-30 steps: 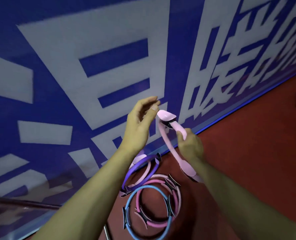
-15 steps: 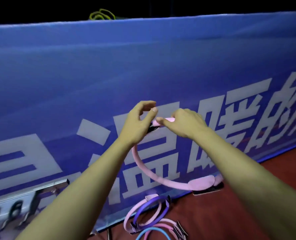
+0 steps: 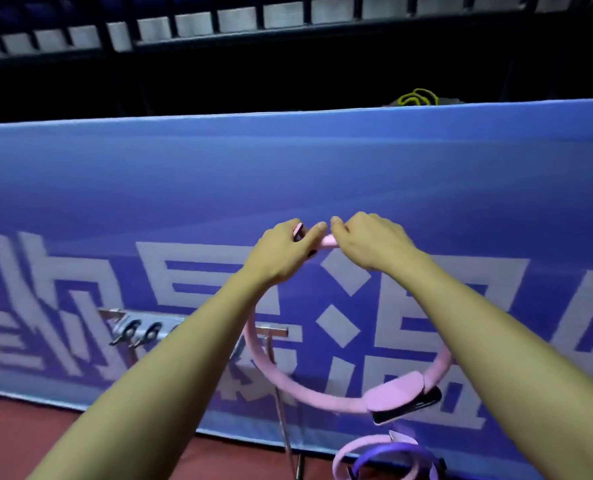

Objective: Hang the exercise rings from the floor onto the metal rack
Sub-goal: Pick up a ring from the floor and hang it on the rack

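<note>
Rings (image 3: 388,457) in pink and purple lie at the bottom edge on the red floor (image 3: 28,427), just below the raised pink ring (image 3: 309,386). Both hands grasp this pink ring at its top, the left hand (image 3: 284,254) closed around a padded handle and the right hand (image 3: 371,242) clenched beside it, fingertips nearly touching. Behind the left forearm stands the metal rack (image 3: 139,329) with hooks, in front of the blue banner (image 3: 288,168).

Both hands (image 3: 333,251) grip pink ring (image 3: 288,379) (above rack (image 3: 142,329)).
</note>
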Demonstrator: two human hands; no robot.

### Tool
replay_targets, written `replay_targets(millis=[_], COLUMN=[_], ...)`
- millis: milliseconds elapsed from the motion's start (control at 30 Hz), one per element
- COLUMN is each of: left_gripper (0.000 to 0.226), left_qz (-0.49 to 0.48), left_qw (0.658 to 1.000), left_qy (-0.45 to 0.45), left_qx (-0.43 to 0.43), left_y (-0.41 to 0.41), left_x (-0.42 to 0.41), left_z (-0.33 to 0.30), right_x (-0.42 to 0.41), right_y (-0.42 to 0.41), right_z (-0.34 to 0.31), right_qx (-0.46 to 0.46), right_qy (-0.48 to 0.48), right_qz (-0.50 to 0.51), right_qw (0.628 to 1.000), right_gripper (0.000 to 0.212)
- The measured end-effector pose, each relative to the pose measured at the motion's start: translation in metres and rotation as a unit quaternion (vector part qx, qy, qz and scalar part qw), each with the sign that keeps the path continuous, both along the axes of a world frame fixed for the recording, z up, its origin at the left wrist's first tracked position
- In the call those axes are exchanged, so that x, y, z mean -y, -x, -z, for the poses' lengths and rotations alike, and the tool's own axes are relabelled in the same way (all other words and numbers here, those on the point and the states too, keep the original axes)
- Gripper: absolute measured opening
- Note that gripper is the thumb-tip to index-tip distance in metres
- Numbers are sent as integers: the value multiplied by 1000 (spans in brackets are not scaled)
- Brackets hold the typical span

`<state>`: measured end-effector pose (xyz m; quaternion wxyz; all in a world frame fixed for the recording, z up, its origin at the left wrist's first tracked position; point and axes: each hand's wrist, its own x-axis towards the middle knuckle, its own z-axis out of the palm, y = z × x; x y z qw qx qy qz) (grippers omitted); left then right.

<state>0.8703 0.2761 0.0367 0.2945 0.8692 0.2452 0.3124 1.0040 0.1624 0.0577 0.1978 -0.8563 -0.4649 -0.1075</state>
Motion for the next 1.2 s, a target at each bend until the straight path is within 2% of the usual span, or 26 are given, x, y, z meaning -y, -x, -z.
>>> replay_targets(millis=[133, 267, 367, 467, 567, 700, 767, 833, 900, 967, 1067, 1200], left_gripper=[48, 47, 47, 45, 49, 25, 20, 34, 34, 32, 35, 46], left_qz=[-68, -153, -210, -256, -274, -281, -290, -300, -304, -304, -268, -179], left_qw=[997, 987, 975, 962, 945, 943, 947, 952, 952, 953, 958, 964], left_qy=[-10, -23, -39, -50, -104, -96, -59, 6, 47, 13, -106, -177], left_qx=[-19, -38, -55, -80, -145, -150, -127, -65, -9, 4, -10, -90], left_y=[80, 168, 244, 328, 414, 497, 524, 545, 562, 570, 566, 545], left_x=[-35, -74, -105, -137, -169, -195, -206, -218, -233, -245, -266, -297], left_z=[-3, -3, 3, 12, 22, 34, 42, 52, 60, 64, 67, 75], right_x=[-51, -94, -127, -158, -181, -215, -235, -252, -270, -286, -315, -352], right_y=[70, 150, 206, 257, 306, 365, 390, 413, 432, 444, 450, 443], right_z=[-1, -4, 0, 3, 9, 32, 42, 47, 51, 57, 67, 82], right_qx=[-14, -71, -105, -92, -93, -123, -93, -67, -66, -58, -53, -71], right_qy=[8, 12, 30, 46, 76, 116, 126, 131, 141, 150, 160, 183], right_qz=[-65, -144, -218, -251, -273, -303, -304, -310, -313, -313, -320, -327], right_qw=[998, 987, 970, 963, 955, 938, 940, 939, 937, 936, 932, 924], right_gripper=[59, 80, 83, 71, 52, 33, 24, 17, 15, 17, 15, 15])
